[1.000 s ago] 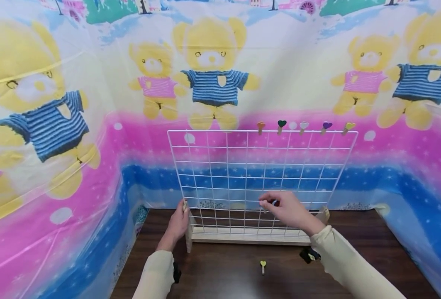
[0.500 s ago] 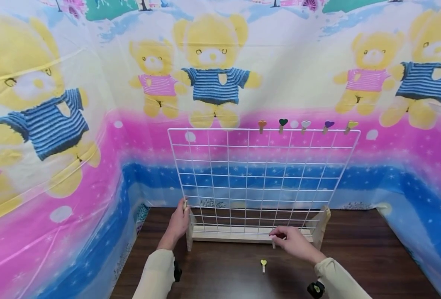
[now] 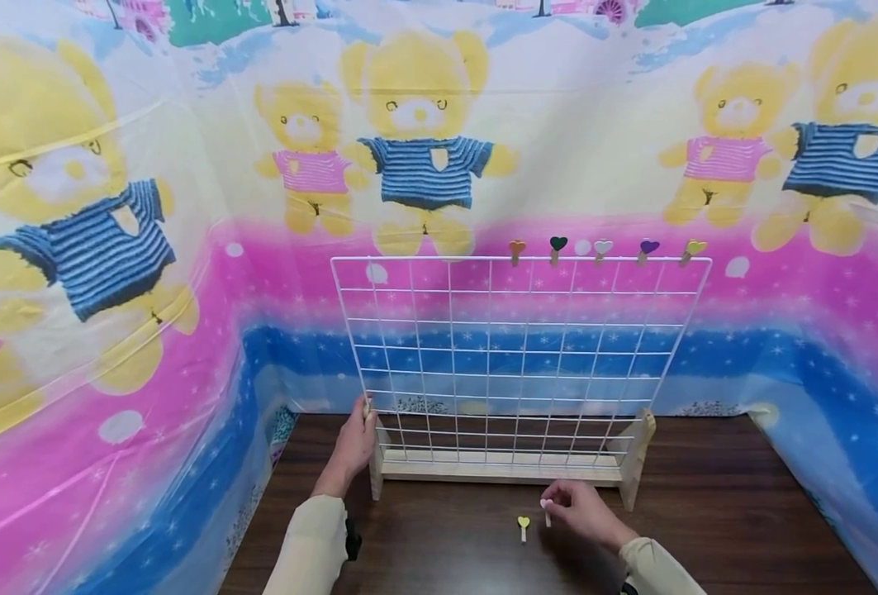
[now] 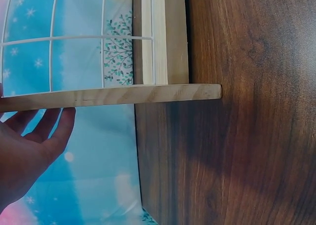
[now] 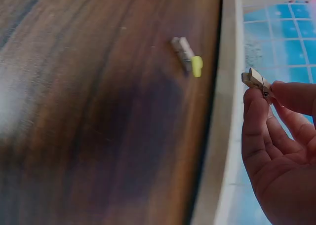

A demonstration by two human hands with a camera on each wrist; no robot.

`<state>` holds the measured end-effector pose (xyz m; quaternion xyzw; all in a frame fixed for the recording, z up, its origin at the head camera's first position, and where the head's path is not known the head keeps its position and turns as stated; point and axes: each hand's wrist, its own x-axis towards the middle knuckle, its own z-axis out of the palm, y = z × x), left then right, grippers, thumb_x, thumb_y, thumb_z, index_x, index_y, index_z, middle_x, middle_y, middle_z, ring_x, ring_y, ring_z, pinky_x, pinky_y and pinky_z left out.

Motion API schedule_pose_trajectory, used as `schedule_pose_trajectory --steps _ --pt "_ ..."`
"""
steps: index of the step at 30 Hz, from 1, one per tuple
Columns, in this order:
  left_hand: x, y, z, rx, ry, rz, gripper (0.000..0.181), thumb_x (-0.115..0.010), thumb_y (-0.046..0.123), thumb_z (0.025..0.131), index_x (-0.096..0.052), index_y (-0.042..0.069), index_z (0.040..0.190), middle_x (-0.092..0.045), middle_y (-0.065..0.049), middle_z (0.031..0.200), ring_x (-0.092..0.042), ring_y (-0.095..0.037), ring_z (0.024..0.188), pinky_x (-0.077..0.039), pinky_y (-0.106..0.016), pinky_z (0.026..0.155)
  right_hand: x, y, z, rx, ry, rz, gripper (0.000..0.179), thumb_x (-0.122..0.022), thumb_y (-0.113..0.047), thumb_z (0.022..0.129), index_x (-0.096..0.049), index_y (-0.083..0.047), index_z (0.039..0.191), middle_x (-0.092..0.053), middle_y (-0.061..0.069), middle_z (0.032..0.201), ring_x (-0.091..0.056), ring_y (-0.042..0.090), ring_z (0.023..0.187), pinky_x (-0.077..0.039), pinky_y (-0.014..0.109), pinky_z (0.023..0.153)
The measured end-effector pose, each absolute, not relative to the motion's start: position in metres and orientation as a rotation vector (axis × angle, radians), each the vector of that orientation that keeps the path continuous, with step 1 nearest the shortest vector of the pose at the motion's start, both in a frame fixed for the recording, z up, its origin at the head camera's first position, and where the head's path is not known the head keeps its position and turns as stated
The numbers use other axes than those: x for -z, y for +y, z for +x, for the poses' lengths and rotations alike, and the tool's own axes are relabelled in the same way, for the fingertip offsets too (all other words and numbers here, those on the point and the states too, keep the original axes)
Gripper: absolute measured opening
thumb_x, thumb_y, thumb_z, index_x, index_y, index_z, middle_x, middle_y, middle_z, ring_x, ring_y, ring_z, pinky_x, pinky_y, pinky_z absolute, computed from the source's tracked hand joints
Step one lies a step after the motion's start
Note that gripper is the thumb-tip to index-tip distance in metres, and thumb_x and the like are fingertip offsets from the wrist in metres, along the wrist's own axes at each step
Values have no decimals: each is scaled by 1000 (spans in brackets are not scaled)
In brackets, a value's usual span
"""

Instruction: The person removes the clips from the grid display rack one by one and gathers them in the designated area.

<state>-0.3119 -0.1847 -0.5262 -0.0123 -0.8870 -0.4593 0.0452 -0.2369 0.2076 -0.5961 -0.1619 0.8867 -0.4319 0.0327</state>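
Lowered since half a second ago: right hand (image 3: pixel 586 512), from in front of the base board (image 3: pixel 498 472) to just below it, lower right of the head view. Pinched there between thumb and fingertips: clothespin with a pale heart (image 3: pixel 546 505), heart toward the top of the frame. Unchanged: left hand (image 3: pixel 353 440), left of centre, gripping the left wooden upright (image 4: pixel 163 93), fingertips against its outer side. Hands well apart.

Lying on the dark wooden table (image 3: pixel 431 545), lower centre, just left of the right hand: clothespin with a yellow heart (image 3: pixel 524 528); blurred at upper centre of the right wrist view.

Standing mid-frame between left and right wooden upright (image 3: pixel 635 463): white wire grid (image 3: pixel 489 351). Clipped along the right half of its top bar, left to right: orange clip (image 3: pixel 517 250), dark green clip (image 3: pixel 557 246), white clip (image 3: pixel 602 248), purple clip (image 3: pixel 648 247), yellow clip (image 3: pixel 695 248). Filling upper frame: cloth backdrop (image 3: pixel 580 149), printed with yellow bears in striped shirts, pink and blue bands lower down
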Motion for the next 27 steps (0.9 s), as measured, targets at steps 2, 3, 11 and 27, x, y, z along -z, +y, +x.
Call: schedule_pose_trajectory --steps 2,3,11,27 --pt "527 -185 -312 1403 -2705 -35 44 -33 18 105 -23 7 147 -54 -20 103 -51 -28 80 -42 -42 70 602 208 -236 1343 2711 -436 8 -67 -14 89 -66 -6 89 -58 -4 70 -52 7 60 -44 25 54" --pt "527 -184 -312 1401 -2701 -34 44 -33 18 105 -23 7 146 -54 -21 105 -52 -28 80 -42 -42 70 605 208 -235 1356 2703 -417 8 -67 -14 89 -66 -6 88 -58 -4 70 -53 8 60 -44 25 54" --pt "526 -184 -312 1417 -2706 -2 44 -33 18 105 -23 9 147 -53 -17 99 -48 -25 71 -40 -38 63 625 208 -232 1382 2659 -420 6 -66 -10 88 -65 -4 86 -60 0 68 -54 11 54 -44 25 49" --pt "525 -183 -311 1406 -2687 -18 42 -35 19 105 -28 9 144 -55 -22 107 -54 -31 87 -43 -45 71 643 205 -236 1417 2653 -419 5 -66 -6 87 -65 -1 86 -60 1 68 -56 12 54 -45 25 49"
